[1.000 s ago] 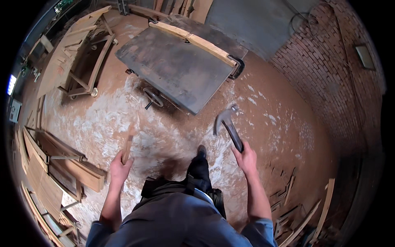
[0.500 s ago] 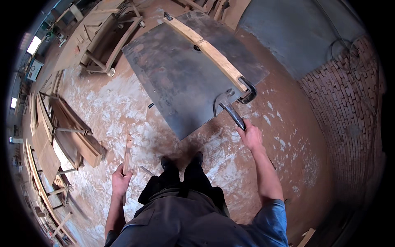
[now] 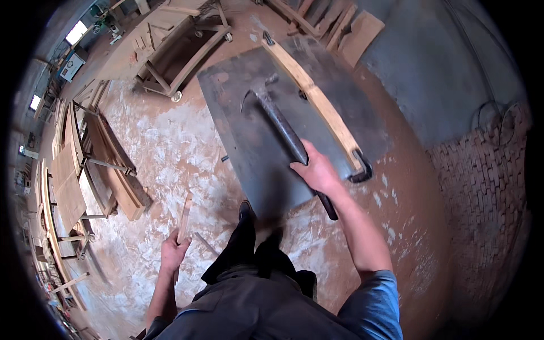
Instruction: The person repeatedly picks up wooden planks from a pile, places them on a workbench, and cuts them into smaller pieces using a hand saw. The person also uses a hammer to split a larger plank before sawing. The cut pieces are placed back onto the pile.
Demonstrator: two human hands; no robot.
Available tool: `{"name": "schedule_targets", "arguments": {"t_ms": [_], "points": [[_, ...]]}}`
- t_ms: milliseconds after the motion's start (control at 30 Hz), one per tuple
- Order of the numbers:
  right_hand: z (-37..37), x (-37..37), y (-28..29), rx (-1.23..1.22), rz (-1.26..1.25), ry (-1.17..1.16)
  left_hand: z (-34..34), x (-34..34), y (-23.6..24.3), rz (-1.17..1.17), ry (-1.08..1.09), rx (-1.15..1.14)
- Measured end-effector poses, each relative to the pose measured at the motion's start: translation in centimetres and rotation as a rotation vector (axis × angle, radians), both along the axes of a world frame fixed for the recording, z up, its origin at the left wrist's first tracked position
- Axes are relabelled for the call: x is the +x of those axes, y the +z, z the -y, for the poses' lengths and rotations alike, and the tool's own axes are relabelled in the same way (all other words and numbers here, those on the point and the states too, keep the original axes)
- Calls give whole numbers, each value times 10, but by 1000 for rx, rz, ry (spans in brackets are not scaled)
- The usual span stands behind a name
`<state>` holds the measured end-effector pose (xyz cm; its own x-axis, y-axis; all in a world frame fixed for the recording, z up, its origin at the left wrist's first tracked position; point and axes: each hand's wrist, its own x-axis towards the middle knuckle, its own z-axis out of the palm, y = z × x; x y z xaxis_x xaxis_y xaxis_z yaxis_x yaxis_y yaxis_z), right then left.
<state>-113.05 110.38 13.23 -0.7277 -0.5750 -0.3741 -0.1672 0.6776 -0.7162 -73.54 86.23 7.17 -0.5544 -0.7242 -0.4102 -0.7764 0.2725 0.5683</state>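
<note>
My right hand point(image 3: 318, 173) grips a claw hammer point(image 3: 280, 124) by its dark handle, raised over the dark metal-topped table point(image 3: 232, 133), its head slightly blurred. A pale wooden beam point(image 3: 326, 110) lies along the tabletop with a black clamp point(image 3: 360, 169) at its near end and another point(image 3: 268, 39) at its far end. Low at the left, my left hand point(image 3: 173, 249) holds an upright narrow wooden stick point(image 3: 185, 212). A thin grey strip point(image 3: 205, 242) shows beside it; whether it is held I cannot tell.
A wheeled wooden trolley point(image 3: 184, 65) stands at the upper left. Racks of curved boards and planks point(image 3: 68, 192) line the left. Loose boards point(image 3: 362, 37) lie behind the table. A brick wall point(image 3: 470, 215) with hanging hose is on the right. My legs stand at the table's near edge.
I have come closer to the table. The hammer has moved from beside the table's near right corner to farther up over the tabletop. My left hand still holds the stick low.
</note>
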Motion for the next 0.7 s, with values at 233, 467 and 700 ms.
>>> {"name": "schedule_targets", "arguments": {"t_ms": [233,467,700], "points": [[101,-75,-44,156,-152,60,43,6,-39,-2,152,122],[175,-154,-69,177,-260,33,91,-4,-44,2,270,229],[206,-161,-77,274,-205,-5,133,-12,-52,65,256,226]]}}
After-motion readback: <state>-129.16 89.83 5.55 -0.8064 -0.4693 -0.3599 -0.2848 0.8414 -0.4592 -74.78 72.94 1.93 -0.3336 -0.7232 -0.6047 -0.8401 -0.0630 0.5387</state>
